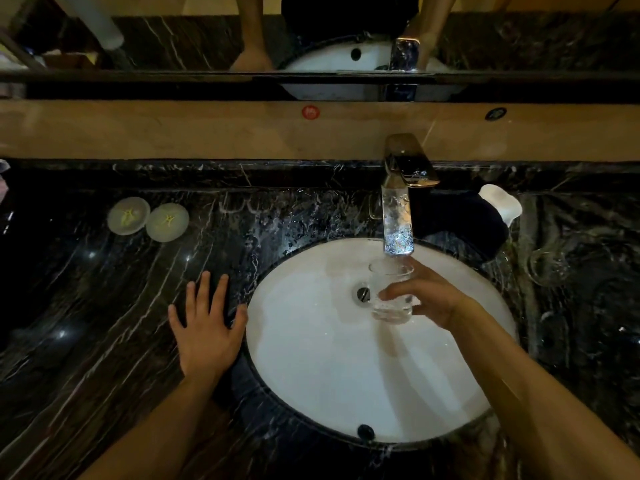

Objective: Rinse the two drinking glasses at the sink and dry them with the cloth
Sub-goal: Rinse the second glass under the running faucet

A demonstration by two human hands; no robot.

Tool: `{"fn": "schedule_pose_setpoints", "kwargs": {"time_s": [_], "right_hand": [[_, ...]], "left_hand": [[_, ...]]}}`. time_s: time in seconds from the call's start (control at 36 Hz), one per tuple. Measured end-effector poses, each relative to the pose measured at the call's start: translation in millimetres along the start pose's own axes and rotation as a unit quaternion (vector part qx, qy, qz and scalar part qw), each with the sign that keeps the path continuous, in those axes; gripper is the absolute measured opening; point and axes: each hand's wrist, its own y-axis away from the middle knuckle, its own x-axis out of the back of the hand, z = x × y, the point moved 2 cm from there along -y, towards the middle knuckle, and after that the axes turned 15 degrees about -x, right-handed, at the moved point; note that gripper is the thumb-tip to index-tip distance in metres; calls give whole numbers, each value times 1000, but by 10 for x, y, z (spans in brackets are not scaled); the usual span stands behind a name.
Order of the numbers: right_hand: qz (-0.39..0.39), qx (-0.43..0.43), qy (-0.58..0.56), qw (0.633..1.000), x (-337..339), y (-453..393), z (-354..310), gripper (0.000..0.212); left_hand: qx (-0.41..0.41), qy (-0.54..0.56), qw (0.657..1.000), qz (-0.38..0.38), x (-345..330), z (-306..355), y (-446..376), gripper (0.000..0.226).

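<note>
My right hand (429, 299) grips a clear drinking glass (391, 306) upright over the white sink basin (311, 358), directly under the chrome tap's spout (398, 233). The glass looks wet, with water glinting inside it. My left hand (206, 327) lies flat on the black marble counter (104, 306), fingers spread, just left of the basin's rim and holding nothing. A second clear glass (554, 265) is faintly visible on the counter to the right of the basin. A dark cloth (460, 223) lies behind the basin, right of the tap.
Two round white lids (147, 216) sit on the counter at the far left. A white object (500, 202) rests by the dark cloth. A drain plug (363, 293) shows in the basin. A mirror (311, 36) runs above the beige backsplash.
</note>
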Motion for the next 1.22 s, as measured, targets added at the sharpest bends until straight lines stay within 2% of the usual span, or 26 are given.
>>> {"fn": "schedule_pose_setpoints", "kwargs": {"time_s": [0.11,0.17,0.22,0.33,0.53,0.69,0.86,0.97,1.11,1.22], "right_hand": [[-95,1,-49,994,-87,-104,56,79],[-109,17,-69,991,-151,-138,56,77],[-95,41,-91,990,-234,-173,37,88],[11,105,-104,989,-368,-218,-5,96],[188,156,-34,969,-356,-225,-41,71],[310,233,79,919,-296,-111,-42,66],[413,203,203,864,-196,-76,43,89],[423,185,273,844,-72,-52,108,92],[332,141,309,880,53,-25,160,90],[301,96,388,866,123,-15,207,89]], "left_hand": [[-2,0,1000,1,-11,-9,-7,71],[-2,-1,1000,2,-20,-15,-5,71],[-3,-2,1000,3,-19,-16,-3,71],[-4,0,1000,6,-4,-7,1,71],[-4,3,1000,11,3,6,4,71],[-6,-3,1000,13,-20,-11,1,71],[-6,-2,1000,8,-8,-6,0,72],[-6,0,1000,10,12,15,0,72],[-2,0,1000,5,6,9,-3,73],[-4,-3,1000,6,-16,-9,3,71]]}}
